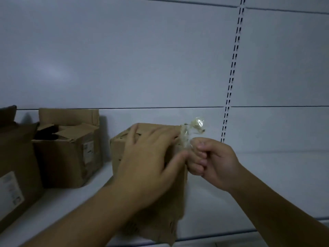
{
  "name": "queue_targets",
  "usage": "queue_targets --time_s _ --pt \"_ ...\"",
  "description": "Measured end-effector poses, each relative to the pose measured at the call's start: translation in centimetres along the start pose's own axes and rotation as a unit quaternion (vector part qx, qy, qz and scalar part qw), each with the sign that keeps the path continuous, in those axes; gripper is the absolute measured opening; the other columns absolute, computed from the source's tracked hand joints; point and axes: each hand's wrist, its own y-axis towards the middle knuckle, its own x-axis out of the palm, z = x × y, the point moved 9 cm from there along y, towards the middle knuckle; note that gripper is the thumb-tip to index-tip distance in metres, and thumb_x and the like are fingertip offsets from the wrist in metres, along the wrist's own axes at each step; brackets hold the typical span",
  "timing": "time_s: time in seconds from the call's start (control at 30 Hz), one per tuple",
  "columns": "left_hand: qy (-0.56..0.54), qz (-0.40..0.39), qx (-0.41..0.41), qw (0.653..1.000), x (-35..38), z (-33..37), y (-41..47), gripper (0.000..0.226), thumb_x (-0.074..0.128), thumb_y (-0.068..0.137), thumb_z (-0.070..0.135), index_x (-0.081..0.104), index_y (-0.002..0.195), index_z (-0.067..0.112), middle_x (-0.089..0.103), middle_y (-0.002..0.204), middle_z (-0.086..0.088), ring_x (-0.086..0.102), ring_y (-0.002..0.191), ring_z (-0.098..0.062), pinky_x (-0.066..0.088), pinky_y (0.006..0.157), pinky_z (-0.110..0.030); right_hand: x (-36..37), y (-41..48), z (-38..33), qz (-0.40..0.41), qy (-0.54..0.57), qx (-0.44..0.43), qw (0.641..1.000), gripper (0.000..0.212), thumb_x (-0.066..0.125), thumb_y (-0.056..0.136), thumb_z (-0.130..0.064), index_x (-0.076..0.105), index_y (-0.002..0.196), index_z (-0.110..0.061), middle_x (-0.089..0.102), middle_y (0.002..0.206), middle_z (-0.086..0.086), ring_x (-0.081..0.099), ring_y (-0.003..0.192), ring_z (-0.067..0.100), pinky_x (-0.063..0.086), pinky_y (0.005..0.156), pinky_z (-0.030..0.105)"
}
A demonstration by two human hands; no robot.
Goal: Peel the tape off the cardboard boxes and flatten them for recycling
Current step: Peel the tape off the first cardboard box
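A brown cardboard box stands on the white shelf in the middle of the view. My left hand lies flat on its top and front with the fingers spread, pressing it down. My right hand is at the box's right top corner, fingers curled, pinching a strip of clear tape. The tape is crumpled, partly lifted off the corner, and sticks up above my fingers.
Two more cardboard boxes stand to the left: an opened one with flaps up near the back wall, and a larger one with a white label at the left edge. A slotted upright runs down the grey back panel.
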Motion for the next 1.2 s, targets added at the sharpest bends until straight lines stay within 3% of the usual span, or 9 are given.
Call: queue_targets --time_s 0.13,0.33,0.43,0.53,0.67,0.73,1.0,1.1,1.2 --pt "0.011 -0.042 -0.043 0.998 1.9 -0.1 -0.2 0.078 0.044 0.068 0.075 0.042 0.134 0.033 0.047 0.137 0.016 0.032 0.124 0.003 0.017 0.115 -0.044 -0.2 -0.2 -1.5 0.025 -0.168 0.005 0.985 0.024 0.054 0.069 -0.021 0.046 0.046 -0.019 0.036 0.043 0.0 0.036 0.038 0.014 0.028 0.043 0.023" --pt "-0.011 -0.036 -0.089 0.995 2.4 -1.2 0.1 0.049 0.048 0.069 0.063 0.046 0.109 0.036 0.057 0.102 0.02 0.049 0.099 -0.003 0.026 0.108 -0.034 0.3 -0.1 -3.9 0.005 -0.291 0.009 0.957 0.03 0.048 0.073 -0.015 0.043 0.043 -0.018 0.033 0.043 0.0 0.032 0.039 0.014 0.029 0.044 0.022" --pt "-0.049 -0.038 -0.086 0.994 1.5 -1.9 -0.1 0.043 0.045 0.064 0.058 0.046 0.105 0.045 0.052 0.1 0.029 0.041 0.101 0.012 -0.003 0.117 -0.033 -1.5 -0.1 -5.2 0.025 -0.227 0.017 0.973 0.027 0.054 0.066 -0.016 0.043 0.042 -0.017 0.03 0.041 0.0 0.031 0.036 0.014 0.03 0.041 0.019" --pt "-0.094 -0.046 -0.093 0.99 0.4 -3.1 -0.7 0.042 0.05 0.06 0.053 0.057 0.101 0.044 0.05 0.107 0.036 0.035 0.115 0.017 -0.021 0.106 -0.013 -2.9 -0.7 -5.6 0.005 -0.335 0.062 0.94 0.03 0.054 0.075 -0.02 0.051 0.045 -0.017 0.041 0.045 0.002 0.041 0.041 0.016 0.036 0.045 0.023" --pt "-0.11 -0.11 -0.086 0.984 -0.3 -4.3 -0.5 0.043 0.06 0.06 0.053 0.058 0.103 0.051 0.045 0.118 0.042 0.034 0.12 0.017 0.011 0.117 -0.034 -2.4 -1.2 -5.3 -0.052 -0.4 0.113 0.908 0.029 0.058 0.078 -0.029 0.058 0.05 -0.021 0.052 0.051 0.003 0.051 0.048 0.015 0.043 0.05 0.022" --pt "-0.11 -0.159 -0.088 0.977 -0.5 -4.9 -0.2 0.039 0.072 0.07 0.041 0.058 0.104 0.053 0.043 0.115 0.048 0.036 0.115 0.02 0.027 0.109 -0.029 -2.1 -1.1 -5.2 -0.067 -0.405 0.119 0.904 0.028 0.062 0.076 -0.034 0.059 0.052 -0.021 0.053 0.053 0.003 0.053 0.049 0.014 0.044 0.051 0.022" --pt "-0.09 -0.262 -0.122 0.953 -0.2 -8.2 0.2 0.035 0.073 0.079 0.02 0.058 0.099 0.044 0.058 0.105 0.03 0.048 0.107 0.011 0.041 0.101 -0.024 -2.4 -0.7 -5.5 -0.027 -0.382 0.084 0.92 0.027 0.06 0.078 -0.03 0.06 0.054 -0.019 0.054 0.054 0.003 0.053 0.05 0.014 0.043 0.051 0.022" --pt "-0.002 -0.256 -0.078 0.964 -0.2 -7.3 0.8 0.056 0.07 0.081 0.013 0.045 0.104 0.057 0.05 0.104 0.039 0.039 0.105 0.025 0.029 0.103 -0.01 -1.8 -0.4 -6.1 0.022 -0.386 0.013 0.922 0.025 0.063 0.086 -0.022 0.061 0.065 -0.009 0.059 0.062 0.006 0.057 0.053 0.008 0.044 0.049 0.017" --pt "0.084 -0.257 -0.027 0.962 0.6 -5.6 0.7 0.107 0.064 0.079 0.005 -0.007 0.136 0.062 0.026 0.14 0.035 0.029 0.13 0.009 0.015 0.116 -0.024 -0.5 -0.2 -5.5 0.016 -0.388 -0.02 0.921 0.024 0.057 0.089 -0.021 0.06 0.068 -0.011 0.062 0.067 0.003 0.06 0.06 0.008 0.046 0.052 0.018"
